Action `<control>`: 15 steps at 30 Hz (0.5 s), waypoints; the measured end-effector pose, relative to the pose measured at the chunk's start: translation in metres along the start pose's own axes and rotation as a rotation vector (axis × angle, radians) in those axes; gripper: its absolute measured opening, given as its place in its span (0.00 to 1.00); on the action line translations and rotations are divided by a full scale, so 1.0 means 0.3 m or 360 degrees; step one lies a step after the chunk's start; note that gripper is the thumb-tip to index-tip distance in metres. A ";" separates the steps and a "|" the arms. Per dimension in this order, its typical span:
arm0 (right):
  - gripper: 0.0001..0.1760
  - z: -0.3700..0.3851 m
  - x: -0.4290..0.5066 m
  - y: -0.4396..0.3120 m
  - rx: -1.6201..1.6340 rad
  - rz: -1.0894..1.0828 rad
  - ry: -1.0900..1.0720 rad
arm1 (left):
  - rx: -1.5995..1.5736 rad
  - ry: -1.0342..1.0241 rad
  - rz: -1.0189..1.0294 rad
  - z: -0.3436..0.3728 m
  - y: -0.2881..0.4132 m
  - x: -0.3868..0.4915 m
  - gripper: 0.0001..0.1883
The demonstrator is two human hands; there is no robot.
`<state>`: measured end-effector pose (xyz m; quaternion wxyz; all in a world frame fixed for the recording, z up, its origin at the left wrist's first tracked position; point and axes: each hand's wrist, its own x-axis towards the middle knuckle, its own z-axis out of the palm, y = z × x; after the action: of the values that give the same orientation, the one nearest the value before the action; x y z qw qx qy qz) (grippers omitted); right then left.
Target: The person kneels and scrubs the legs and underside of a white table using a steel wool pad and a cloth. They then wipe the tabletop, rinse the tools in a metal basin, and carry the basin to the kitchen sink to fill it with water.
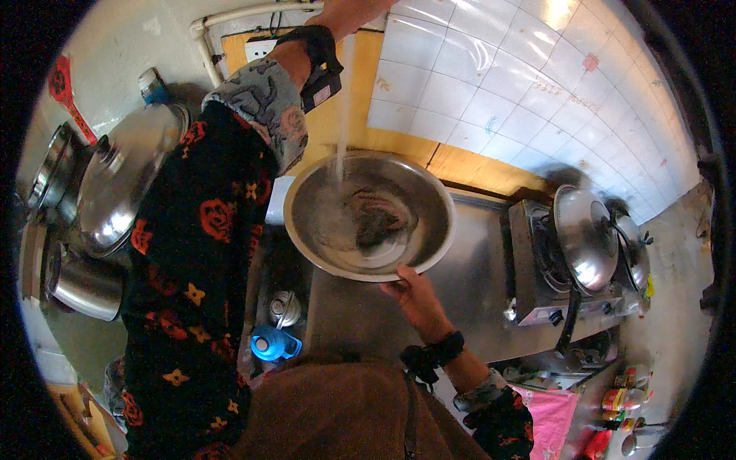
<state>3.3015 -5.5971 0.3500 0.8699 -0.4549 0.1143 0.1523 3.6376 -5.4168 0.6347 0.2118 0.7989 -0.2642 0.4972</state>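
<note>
A wide stainless steel basin stands at the middle of the picture, partly over the sink's edge. Water falls in a thin stream into its left side, and some water lies in it with a reflection or dark patch on the bottom. My right hand grips the basin's near rim, thumb over the edge. My left arm reaches up past the basin's left side; its hand is at the top edge, mostly cut off, and what it touches is hidden.
Right of the basin, a gas stove bears a lidded wok. The sink holds a blue-topped item. At left are a large lidded pan and a steel pot. A tiled wall rises behind.
</note>
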 end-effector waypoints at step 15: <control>0.17 -0.026 -0.029 0.045 -0.0008 -0.0159 0.0016 | -0.0040 -0.0185 -0.0120 0.014 -0.030 0.023 0.10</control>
<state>3.2879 -5.5977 0.3382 0.8747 -0.4631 0.0953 0.1069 3.6488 -5.4138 0.6384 0.2247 0.8330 -0.2519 0.4383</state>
